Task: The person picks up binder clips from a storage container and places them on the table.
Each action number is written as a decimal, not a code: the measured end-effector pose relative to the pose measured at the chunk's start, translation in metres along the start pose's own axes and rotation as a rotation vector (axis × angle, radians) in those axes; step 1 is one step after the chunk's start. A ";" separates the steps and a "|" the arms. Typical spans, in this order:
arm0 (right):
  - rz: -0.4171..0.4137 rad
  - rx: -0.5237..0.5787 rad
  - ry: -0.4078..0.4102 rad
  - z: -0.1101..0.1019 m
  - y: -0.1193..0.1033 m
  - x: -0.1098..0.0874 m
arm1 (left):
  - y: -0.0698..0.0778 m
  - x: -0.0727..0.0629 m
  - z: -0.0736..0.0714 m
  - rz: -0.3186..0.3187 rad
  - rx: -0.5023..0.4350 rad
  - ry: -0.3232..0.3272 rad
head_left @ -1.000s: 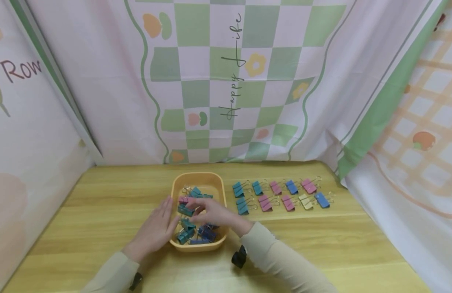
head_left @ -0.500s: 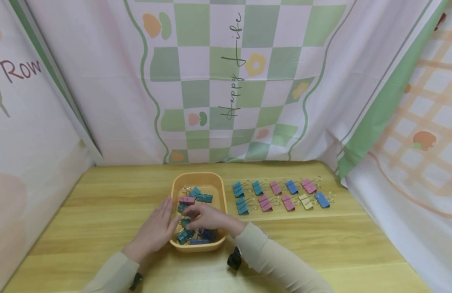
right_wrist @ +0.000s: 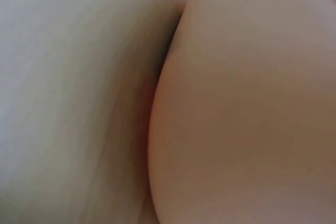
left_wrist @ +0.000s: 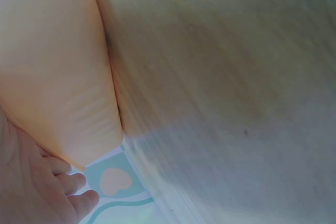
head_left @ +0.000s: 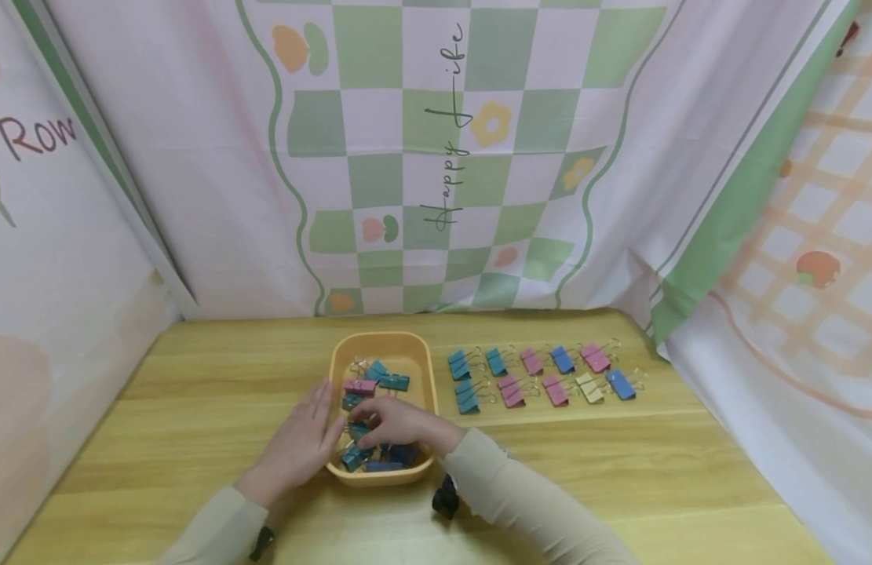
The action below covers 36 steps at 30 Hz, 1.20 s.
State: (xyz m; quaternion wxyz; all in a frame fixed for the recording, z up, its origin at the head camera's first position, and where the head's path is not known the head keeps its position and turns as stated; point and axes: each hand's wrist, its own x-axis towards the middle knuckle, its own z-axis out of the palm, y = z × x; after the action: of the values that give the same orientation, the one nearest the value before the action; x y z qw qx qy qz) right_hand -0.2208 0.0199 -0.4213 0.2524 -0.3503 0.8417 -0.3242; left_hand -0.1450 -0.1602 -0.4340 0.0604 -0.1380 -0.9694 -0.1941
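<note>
My left hand (head_left: 301,439) rests against the left side of a yellow-orange plastic basket (head_left: 425,353), fingers straight along its rim. In the left wrist view, fingers (left_wrist: 68,184) lie beside the basket's wall (left_wrist: 63,77). Reaching over the right rim, my right hand (head_left: 400,422) has its thumb and forefinger curled around a teal binder clip (head_left: 359,431) inside the basket. Other clips lie loose there: a pink binder clip (head_left: 360,387), several teal ones and dark blue ones. The right hand covers part of the pile. Only the basket's outside (right_wrist: 241,103) and table show in the right wrist view.
Right of the basket, binder clips lie in two rows on the wooden table (head_left: 584,486), among them a teal clip (head_left: 467,397), a yellow clip (head_left: 589,388) and a blue clip (head_left: 622,384). A printed curtain (head_left: 443,157) hangs behind the table.
My right hand has moved down and slightly left inside the basket, from above the middle clips to a teal binder clip nearer the front. My left hand has stayed at the rim.
</note>
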 end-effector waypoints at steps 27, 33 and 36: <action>0.002 0.052 -0.003 -0.004 0.003 0.001 | -0.001 0.001 0.001 -0.002 -0.003 0.009; 0.017 0.038 0.010 -0.004 0.002 0.001 | -0.001 0.001 0.000 0.002 -0.005 0.011; 0.033 0.054 0.020 -0.003 0.003 0.002 | -0.001 0.001 0.000 0.002 -0.010 0.007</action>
State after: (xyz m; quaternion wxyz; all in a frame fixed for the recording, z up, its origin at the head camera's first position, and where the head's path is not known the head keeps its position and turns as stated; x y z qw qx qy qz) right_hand -0.2254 0.0211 -0.4216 0.2586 -0.3262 0.8408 -0.3461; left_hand -0.1458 -0.1608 -0.4345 0.0633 -0.1385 -0.9680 -0.1996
